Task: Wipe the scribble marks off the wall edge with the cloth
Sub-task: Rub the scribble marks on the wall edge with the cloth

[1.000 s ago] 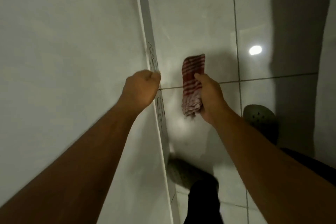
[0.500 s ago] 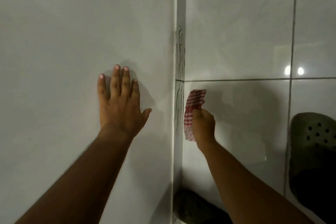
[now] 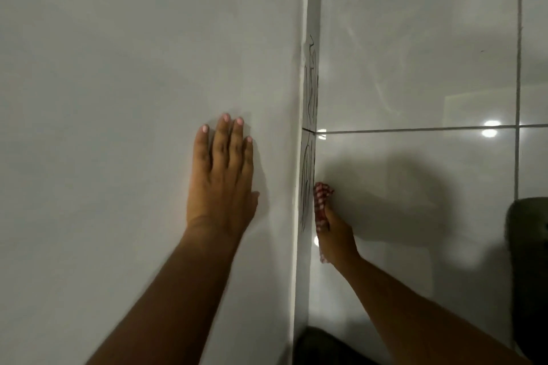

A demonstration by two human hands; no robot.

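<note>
Black scribble marks (image 3: 310,92) run down the narrow white wall edge (image 3: 312,9), above and below a tile joint. My right hand (image 3: 336,238) is shut on a red-and-white checked cloth (image 3: 321,201), bunched up and pressed against the lower scribbles on the edge. My left hand (image 3: 224,175) lies flat with fingers together on the plain white wall face (image 3: 133,83), a little left of the edge. It holds nothing.
Glossy white floor tiles (image 3: 415,68) with grey joints lie to the right of the edge. A dark green clog (image 3: 527,261) sits at the right border, and another dark shoe (image 3: 320,347) shows at the bottom beside the wall edge.
My left hand opened from a fist at the edge to a flat palm on the wall. My right hand brought the cloth leftward against the lower scribbles, where it is bunched tighter.
</note>
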